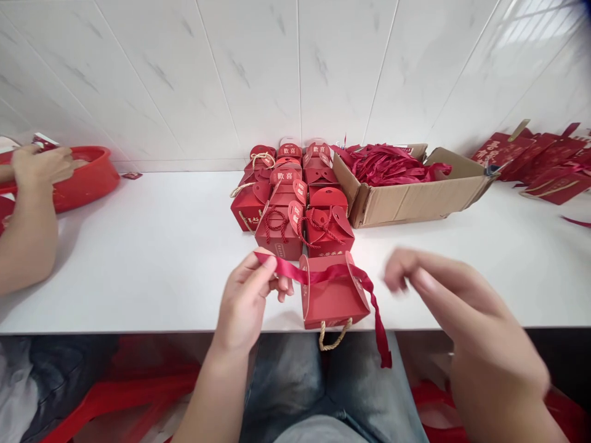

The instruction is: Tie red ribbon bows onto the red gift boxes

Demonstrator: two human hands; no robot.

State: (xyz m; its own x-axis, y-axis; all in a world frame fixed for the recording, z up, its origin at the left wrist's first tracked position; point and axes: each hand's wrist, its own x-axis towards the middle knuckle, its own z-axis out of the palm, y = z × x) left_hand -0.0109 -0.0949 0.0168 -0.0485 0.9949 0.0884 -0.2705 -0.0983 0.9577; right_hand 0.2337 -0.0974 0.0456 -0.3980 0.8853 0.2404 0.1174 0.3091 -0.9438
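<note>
In the head view, a satin ribbon [330, 272] is laid lengthwise across the red card box [335, 303], its left end pinched in the left hand's [244, 301] fingers and its crinkled tail draped down the box's right side. Right of the box, nearer that tail, the blurred right hand [471, 307] is seen without anything held, its finger closure indeterminable. By a twisted rope handle [329, 347] the box's near side is marked.

Left hand [244, 298] pinching; right hand [468, 314] blurred, fingers loosely curled.
</note>
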